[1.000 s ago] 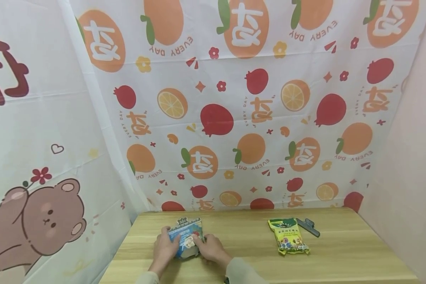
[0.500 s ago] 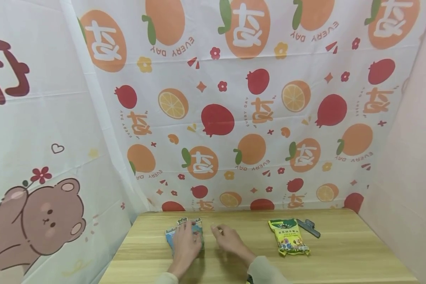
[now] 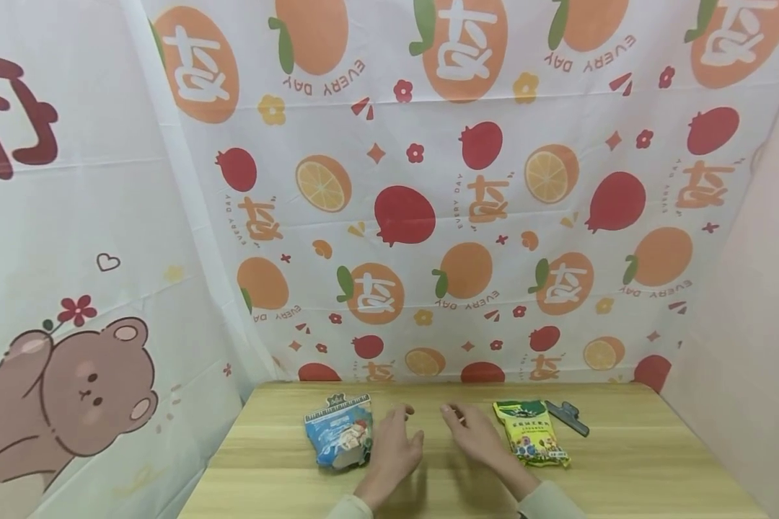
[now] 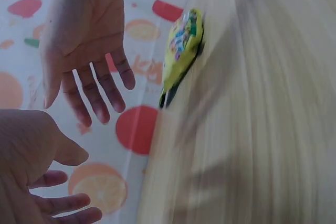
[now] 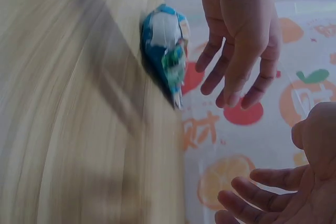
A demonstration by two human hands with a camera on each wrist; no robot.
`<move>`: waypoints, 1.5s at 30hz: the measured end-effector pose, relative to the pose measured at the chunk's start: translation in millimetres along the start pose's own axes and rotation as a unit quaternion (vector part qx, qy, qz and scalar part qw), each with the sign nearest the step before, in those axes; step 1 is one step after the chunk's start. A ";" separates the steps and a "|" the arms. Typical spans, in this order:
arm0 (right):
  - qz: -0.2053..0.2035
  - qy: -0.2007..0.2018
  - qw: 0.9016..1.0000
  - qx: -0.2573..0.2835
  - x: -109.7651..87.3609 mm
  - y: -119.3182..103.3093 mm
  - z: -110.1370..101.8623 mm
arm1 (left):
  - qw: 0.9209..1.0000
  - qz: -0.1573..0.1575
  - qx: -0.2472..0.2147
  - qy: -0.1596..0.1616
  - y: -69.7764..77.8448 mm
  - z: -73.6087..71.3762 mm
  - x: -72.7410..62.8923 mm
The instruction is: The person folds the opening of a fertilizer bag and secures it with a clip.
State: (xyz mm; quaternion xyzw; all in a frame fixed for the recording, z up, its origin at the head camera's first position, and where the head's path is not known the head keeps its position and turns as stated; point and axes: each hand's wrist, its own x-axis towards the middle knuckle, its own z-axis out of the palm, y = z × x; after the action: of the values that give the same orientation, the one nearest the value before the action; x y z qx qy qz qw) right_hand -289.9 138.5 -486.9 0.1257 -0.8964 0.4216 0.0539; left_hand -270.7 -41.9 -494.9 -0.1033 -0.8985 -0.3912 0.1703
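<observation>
A blue snack bag (image 3: pixel 339 437) lies at the left of the table, its striped top edge pointing away. Just right of it my left hand (image 3: pixel 392 453) hovers, fingers loosely bent and holding nothing. My right hand (image 3: pixel 483 441) faces it across a gap, also holding nothing. Beyond the right hand lies a yellow-and-green packet (image 3: pixel 532 434). In the left wrist view both hands hang with spread fingers, and the yellow packet (image 4: pixel 181 51) is behind them. From the right wrist, the blue bag (image 5: pixel 165 45) shows near the left hand (image 5: pixel 244 40).
A dark grey bag clip (image 3: pixel 568 417) lies against the yellow packet's right side. The wooden table (image 3: pixel 285 490) meets a fruit-printed curtain (image 3: pixel 428 288) at its back edge. A bear-printed cloth (image 3: pixel 97 389) hangs on the left.
Both hands held the blue bag a second ago. They have let go of it and moved right, the left hand passing over the bag. The view has shifted slightly.
</observation>
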 end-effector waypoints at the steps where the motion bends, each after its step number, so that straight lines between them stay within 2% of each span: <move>1: 0.007 0.004 1.000 0.000 -2.7 3.4 -5.2 | 1.000 0.005 -0.007 -0.006 3.4 3.6 -0.4; 7: 0.049 0.026 0.998 -0.004 -17.1 18.7 -32.9 | 0.999 0.020 -0.025 -0.045 17.6 27.7 -7.5; 14: 0.068 0.060 0.995 -0.034 -26.6 38.4 -58.2 | 0.994 0.006 -0.077 -0.080 30.3 52.2 -10.5; 19: 0.073 0.073 0.992 -0.066 -31.0 54.2 -76.3 | 0.988 -0.002 -0.118 -0.102 42.1 65.5 -5.2; 25: 0.059 0.079 0.990 -0.101 -34.2 68.6 -95.7 | 0.983 -0.008 -0.134 -0.124 50.0 82.8 -0.7; 33: 0.088 0.060 0.988 -0.110 -38.2 88.5 -109.0 | 0.975 -0.017 -0.148 -0.163 55.9 101.8 3.6; 37: 0.096 0.062 0.988 -0.108 -37.7 103.0 -111.1 | 0.968 -0.021 -0.165 -0.190 60.1 111.5 8.3; 40: 0.099 0.068 0.987 -0.103 -36.1 113.4 -111.7 | 0.961 -0.040 -0.179 -0.209 62.4 119.4 11.3; 45: 0.114 0.070 0.988 -0.081 -33.0 125.0 -113.4 | 0.952 -0.074 -0.198 -0.222 65.1 132.4 13.4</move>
State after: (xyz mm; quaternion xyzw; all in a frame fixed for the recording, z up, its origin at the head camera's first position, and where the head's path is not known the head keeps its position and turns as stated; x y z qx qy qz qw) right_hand -293.0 308.3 -513.9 -0.0117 -0.9301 0.3586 0.0782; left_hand -292.0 100.4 -530.5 -0.1519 -0.8235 -0.5397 -0.0867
